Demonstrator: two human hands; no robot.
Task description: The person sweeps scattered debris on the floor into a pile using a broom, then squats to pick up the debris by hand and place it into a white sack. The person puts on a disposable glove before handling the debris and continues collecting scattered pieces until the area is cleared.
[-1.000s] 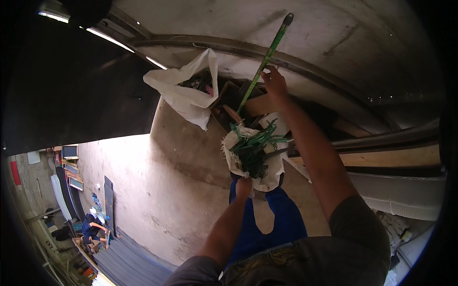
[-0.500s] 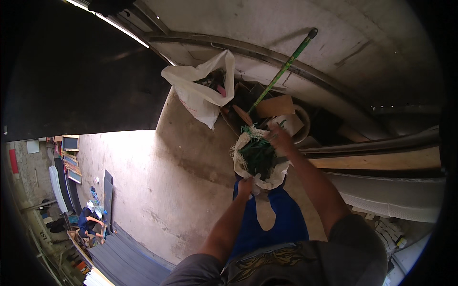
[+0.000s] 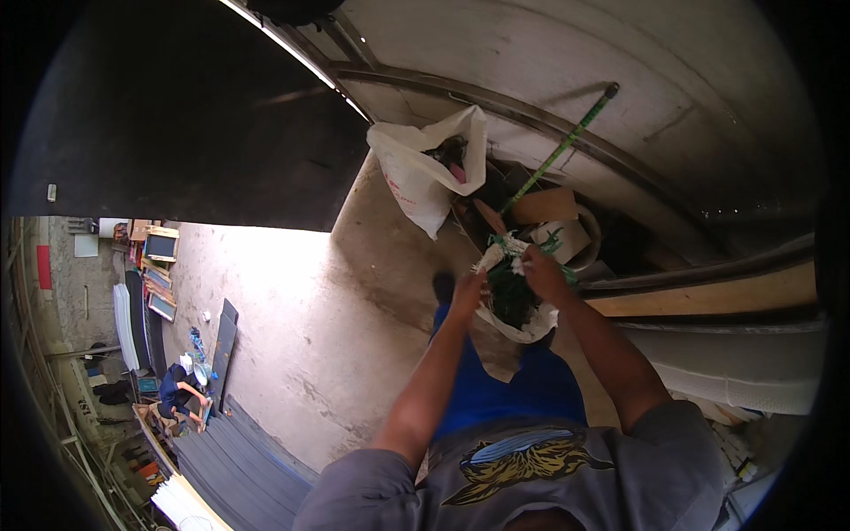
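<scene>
A white woven sack [image 3: 522,334] with a frayed rim stands in front of my legs, filled with dark green strips [image 3: 511,299]. My left hand [image 3: 469,290] is closed on the sack's rim at its left side. At the far right of the mouth, my right hand [image 3: 543,273] has its fingers bent and pressed together near the rim and some bright green strips; whether it grips rim or strips I cannot make out. Some green strips stick out past the right hand.
Beyond stands a larger white sack [image 3: 425,190] with mixed scraps. A green pole [image 3: 567,144] leans over cardboard pieces [image 3: 543,205] and a round bin [image 3: 589,237]. Long boards [image 3: 708,296] lie at right. Far left, another person [image 3: 177,389] bends beside dark grey panels [image 3: 239,460].
My left hand has moved from the sack's near edge up to its left rim. My right hand has come down closer to the left. The view has shifted, and scene items sit further right.
</scene>
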